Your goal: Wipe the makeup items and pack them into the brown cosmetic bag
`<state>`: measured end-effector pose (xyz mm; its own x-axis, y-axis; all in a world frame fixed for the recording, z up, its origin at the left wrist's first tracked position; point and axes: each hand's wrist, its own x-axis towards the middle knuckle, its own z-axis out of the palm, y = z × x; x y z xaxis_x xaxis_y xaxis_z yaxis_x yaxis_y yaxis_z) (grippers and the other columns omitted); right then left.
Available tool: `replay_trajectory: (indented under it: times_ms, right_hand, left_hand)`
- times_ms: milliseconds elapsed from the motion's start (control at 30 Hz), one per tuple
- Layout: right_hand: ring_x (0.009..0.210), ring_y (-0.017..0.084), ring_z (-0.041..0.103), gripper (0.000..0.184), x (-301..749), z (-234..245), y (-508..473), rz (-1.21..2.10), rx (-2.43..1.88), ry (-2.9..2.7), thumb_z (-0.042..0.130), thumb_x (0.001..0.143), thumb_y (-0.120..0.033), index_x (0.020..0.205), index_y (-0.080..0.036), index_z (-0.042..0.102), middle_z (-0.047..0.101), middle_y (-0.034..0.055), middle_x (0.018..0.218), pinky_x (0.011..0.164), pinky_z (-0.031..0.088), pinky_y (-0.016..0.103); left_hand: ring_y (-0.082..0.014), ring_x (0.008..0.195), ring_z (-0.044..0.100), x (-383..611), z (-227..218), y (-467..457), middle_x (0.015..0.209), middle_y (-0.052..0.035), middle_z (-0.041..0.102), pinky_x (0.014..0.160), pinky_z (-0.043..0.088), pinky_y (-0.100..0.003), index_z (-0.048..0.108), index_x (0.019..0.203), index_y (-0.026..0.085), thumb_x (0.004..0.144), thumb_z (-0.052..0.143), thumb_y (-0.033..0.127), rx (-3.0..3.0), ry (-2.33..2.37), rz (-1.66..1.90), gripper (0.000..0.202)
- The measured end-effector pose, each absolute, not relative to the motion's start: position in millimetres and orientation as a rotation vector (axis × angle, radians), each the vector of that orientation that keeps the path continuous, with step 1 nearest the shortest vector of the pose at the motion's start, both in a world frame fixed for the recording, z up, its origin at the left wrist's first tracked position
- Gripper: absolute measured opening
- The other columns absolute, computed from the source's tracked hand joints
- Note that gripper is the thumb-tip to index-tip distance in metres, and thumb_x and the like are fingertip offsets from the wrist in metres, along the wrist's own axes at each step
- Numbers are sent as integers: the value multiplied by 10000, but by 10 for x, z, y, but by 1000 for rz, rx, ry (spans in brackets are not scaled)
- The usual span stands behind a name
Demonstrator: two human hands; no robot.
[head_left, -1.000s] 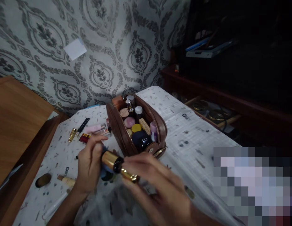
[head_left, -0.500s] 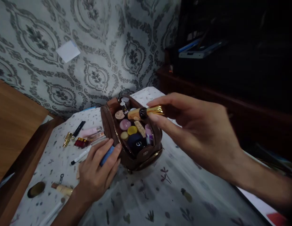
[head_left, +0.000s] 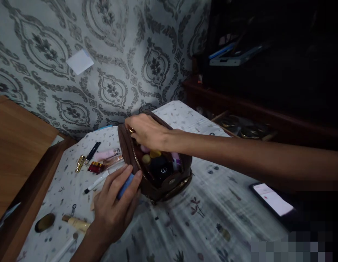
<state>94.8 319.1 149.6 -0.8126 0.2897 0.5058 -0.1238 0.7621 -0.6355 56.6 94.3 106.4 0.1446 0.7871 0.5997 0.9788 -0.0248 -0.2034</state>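
Note:
A brown zippered makeup bag [head_left: 127, 145] stands unzipped on the patterned cloth, with cosmetics inside. My right hand [head_left: 148, 133] reaches into its far left part, fingers curled downward. A gold end of the cosmetic tube [head_left: 132, 130] shows by the fingers; the rest is hidden. Beside the bag's near left side, my left hand [head_left: 116, 200] is closed around a small matte blue object [head_left: 125, 185], its fingertips touching the bag. Within the bag I see a dark blue item with a logo [head_left: 160, 169], a yellow round item [head_left: 155, 154] and a purple-and-white item [head_left: 175, 160].
Left of the bag lie a pink tube [head_left: 106, 154], dark red bottle [head_left: 96, 167], black-tipped white pen [head_left: 96, 182] and beige tube [head_left: 77, 223]. A phone [head_left: 274, 200] lies lit at right. Behind it is an open drawer [head_left: 239, 127].
My right hand has carried the gold cosmetic tube left and down from above the bag into it. My left hand stays by the bag with the blue object.

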Motion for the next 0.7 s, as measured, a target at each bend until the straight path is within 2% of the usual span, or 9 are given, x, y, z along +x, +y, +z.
replay_trajectory:
  times_ms: [200, 533, 700]
  right_hand:
    - [1005, 259, 688, 286, 843, 1562, 3115, 576, -284, -2800, 538, 810, 14, 1047, -116, 634, 701, 150, 1093, 739, 515, 283]
    - [1036, 286, 707, 398, 694, 1600, 3088, 639, -377, -2953, 642, 699, 67, 1074, -56, 692, 724, 204, 1111, 725, 547, 274]
    - [1087, 295, 697, 393, 642, 1625, 3094, 637, -408, -2918, 625, 740, 65, 1108, -46, 705, 704, 228, 1171, 773, 568, 284]
  left_hand:
    - [-280, 1214, 584, 570, 1065, 938, 1266, -149, 611, 990, 532, -424, 466, 1459, 196, 884, 622, 83, -1854, -1690, -432, 606]
    - [-276, 1212, 581, 568, 1054, 959, 1268, -143, 602, 980, 537, -408, 471, 1454, 193, 877, 636, 88, -1848, -1679, -459, 610]
    - [-279, 1222, 570, 584, 1066, 956, 1271, -149, 597, 985, 529, -421, 462, 1459, 194, 896, 612, 96, -1847, -1690, -430, 591]
